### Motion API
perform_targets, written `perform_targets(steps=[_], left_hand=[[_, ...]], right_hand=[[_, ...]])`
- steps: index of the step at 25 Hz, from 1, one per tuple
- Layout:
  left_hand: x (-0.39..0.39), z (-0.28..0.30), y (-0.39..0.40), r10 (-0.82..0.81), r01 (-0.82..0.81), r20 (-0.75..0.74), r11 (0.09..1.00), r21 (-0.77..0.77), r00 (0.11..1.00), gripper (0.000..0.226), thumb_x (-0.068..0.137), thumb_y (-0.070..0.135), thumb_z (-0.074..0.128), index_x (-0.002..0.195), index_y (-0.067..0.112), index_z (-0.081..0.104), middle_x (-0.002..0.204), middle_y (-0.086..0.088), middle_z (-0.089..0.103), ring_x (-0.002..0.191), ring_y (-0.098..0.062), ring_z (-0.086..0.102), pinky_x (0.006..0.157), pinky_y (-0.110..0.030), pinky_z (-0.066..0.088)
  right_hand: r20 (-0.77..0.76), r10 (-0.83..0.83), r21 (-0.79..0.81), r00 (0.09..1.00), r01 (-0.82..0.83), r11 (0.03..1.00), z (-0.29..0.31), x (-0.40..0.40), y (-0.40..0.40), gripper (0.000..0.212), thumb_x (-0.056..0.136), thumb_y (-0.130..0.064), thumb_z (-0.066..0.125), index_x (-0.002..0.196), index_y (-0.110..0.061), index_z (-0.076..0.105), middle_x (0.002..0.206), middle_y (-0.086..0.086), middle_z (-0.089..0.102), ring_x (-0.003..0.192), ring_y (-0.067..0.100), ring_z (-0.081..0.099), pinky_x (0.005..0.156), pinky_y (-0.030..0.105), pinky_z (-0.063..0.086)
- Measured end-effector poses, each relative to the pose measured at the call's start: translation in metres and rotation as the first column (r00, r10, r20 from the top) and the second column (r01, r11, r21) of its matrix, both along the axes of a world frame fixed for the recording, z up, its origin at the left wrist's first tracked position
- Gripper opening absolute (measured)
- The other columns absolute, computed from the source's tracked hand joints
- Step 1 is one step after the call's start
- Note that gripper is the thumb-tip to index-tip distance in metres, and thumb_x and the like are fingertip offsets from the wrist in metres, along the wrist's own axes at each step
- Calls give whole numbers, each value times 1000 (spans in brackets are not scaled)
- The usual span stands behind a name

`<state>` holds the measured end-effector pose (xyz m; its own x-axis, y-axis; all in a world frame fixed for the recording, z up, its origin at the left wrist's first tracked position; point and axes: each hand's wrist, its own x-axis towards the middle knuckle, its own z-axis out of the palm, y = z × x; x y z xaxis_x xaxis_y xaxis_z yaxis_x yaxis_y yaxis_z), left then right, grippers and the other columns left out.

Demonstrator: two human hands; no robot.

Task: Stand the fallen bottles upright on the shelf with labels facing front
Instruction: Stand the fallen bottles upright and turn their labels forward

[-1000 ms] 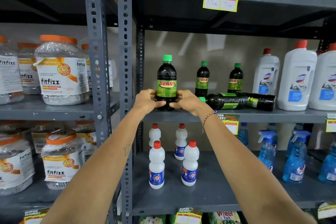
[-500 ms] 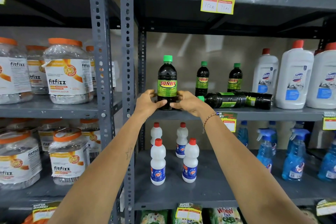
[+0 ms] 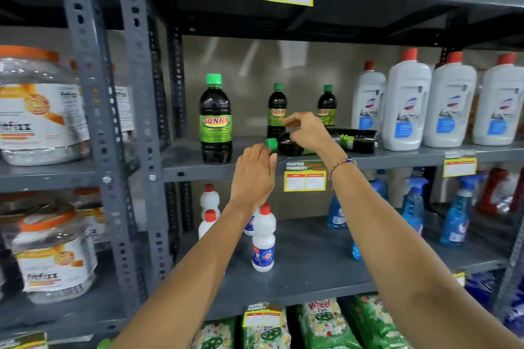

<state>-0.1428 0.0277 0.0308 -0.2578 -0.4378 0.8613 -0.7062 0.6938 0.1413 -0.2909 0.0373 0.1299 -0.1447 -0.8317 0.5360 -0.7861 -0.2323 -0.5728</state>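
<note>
Grey metal shelf (image 3: 198,159), middle tier. One dark SUNNY bottle (image 3: 216,122) with green cap stands upright at the front left, label facing front, nobody touching it. Two more upright SUNNY bottles sit further back: one (image 3: 276,110) in the middle, one (image 3: 327,106) to its right, both partly behind the right hand.

Fallen bottle (image 3: 292,146) lies on its side on the shelf, green cap (image 3: 271,143) pointing left toward the front edge. A second fallen bottle (image 3: 358,140) lies behind or right of it, base toward the white jugs (image 3: 407,110).

Left hand (image 3: 253,176) is raised just below the cap, fingers loosely together, fingertips at or touching the cap; no clear hold visible. Right hand (image 3: 307,132) is over the fallen bottle's shoulder, fingers curled and partly spread; can't tell if it has closed on the bottle. Bead bracelet (image 3: 340,166) on the right wrist.

Yellow price tag (image 3: 304,180) hangs on the shelf edge under the fallen bottle.
</note>
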Motion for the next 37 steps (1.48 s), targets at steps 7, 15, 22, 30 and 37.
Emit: perform_targets(steps=[7,15,22,30,37], left_hand=[[-16,-27,-27,328,-335,155,942,19,932,51,98,38,27,111,0,58,112,-18,61,106,-37,56,101,-46,41],[-15,-31,-38,437,-416,136,895,-161,889,39,98,38,37,98,6,59,97,-12,62,86,-31,56,84,-39,38],[-18,-37,-46,416,-400,31,890,-217,909,38,95,37,38,100,7,61,98,-11,65,87,-29,58,85,-38,39],[-18,-38,-53,431,-412,30,879,-238,902,40,95,39,38,102,9,63,99,-8,67,89,-27,61,86,-38,40],[-19,-39,-50,420,-408,1,883,-232,908,38,95,37,40,104,9,63,102,-8,66,90,-26,59,87,-36,38]], right_hand=[[-373,59,285,926,54,957,3,-49,-3,82,72,-2,64,144,-25,33,152,3,31,142,28,27,117,56,12],[-423,194,370,885,-26,929,11,-70,-33,83,68,-7,78,141,-21,41,140,7,50,120,27,53,99,40,47],[-99,62,-86,993,-70,994,0,-73,-38,72,59,-32,84,125,-19,58,105,5,72,89,20,68,81,37,57],[469,106,-186,877,-20,982,-21,-38,-49,76,67,-44,81,128,-11,48,115,2,63,96,11,56,85,27,49],[439,266,118,858,-349,930,-31,-59,-56,86,74,-10,79,139,-7,23,117,3,52,120,23,52,90,28,40]])
